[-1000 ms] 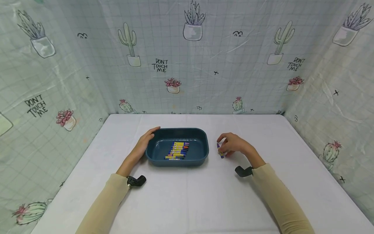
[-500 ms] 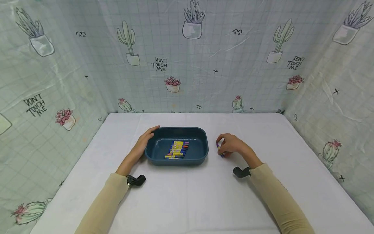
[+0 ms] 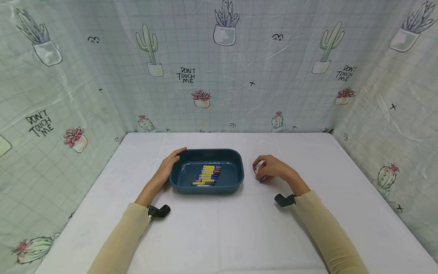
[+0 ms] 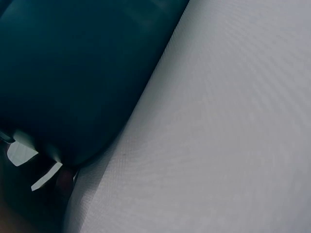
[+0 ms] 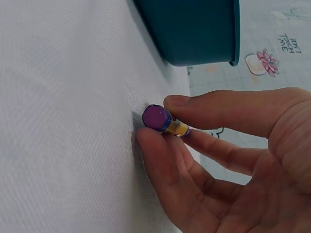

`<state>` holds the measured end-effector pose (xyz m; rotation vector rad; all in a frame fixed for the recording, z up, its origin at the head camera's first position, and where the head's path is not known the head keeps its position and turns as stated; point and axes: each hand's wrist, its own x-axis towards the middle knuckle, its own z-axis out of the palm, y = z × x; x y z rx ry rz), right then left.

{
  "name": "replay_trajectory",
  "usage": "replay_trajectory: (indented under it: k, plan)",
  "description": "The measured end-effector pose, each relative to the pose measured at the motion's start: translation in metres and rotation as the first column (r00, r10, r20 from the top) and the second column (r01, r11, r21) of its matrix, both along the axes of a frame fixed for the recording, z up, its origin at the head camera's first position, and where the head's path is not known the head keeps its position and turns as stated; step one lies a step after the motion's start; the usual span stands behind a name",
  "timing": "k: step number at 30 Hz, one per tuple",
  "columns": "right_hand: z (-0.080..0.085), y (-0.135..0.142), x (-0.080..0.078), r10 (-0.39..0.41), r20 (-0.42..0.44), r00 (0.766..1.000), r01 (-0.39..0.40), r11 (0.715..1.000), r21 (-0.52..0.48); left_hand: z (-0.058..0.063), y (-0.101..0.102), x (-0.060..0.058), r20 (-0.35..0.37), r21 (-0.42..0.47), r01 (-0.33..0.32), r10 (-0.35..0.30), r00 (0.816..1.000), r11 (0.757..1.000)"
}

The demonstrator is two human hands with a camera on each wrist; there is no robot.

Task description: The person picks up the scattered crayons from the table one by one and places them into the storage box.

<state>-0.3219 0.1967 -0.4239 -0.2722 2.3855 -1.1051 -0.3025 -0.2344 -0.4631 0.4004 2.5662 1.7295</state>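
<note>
A dark teal tray (image 3: 207, 191) stands on the white table, with several crayons (image 3: 208, 176) in yellow and blue wrappers lying side by side in it. My left hand (image 3: 167, 167) holds the tray at its left end, the thumb at the rim and the fingers along the far left corner. To the right of the tray, my right hand (image 3: 273, 167) pinches a purple crayon (image 5: 156, 118) between thumb and fingers, close over the table. Its flat purple end faces the right wrist camera. In the left wrist view, the tray's wall (image 4: 87, 73) fills the upper left and the fingers are mostly dark.
The white table (image 3: 219, 232) ends at the back and sides against a cloth (image 3: 253, 106) printed with potted cacti. A black wrist camera is strapped by each sleeve cuff, the left one (image 3: 160, 211) in front of the tray.
My right fingers have drawn in round the purple crayon, which is more covered now and has shifted slightly. The left hand and the tray have stayed in place.
</note>
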Motion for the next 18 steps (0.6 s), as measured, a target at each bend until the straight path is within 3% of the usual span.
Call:
replay_trajectory:
  k: [10,18]
  plan:
    - [0.0012,0.0034,-0.0028,-0.001,0.038,0.999,0.004,0.996,-0.092,-0.0012,-0.0009,-0.0016,-0.008,0.007,0.008,-0.008,1.000,1.000]
    - [0.0071,0.0043,-0.0035,0.042,0.012,0.999,-0.040,0.988,-0.150,0.0005,0.0002,-0.0020,0.010,0.006,0.002,-0.003,1.000,1.000]
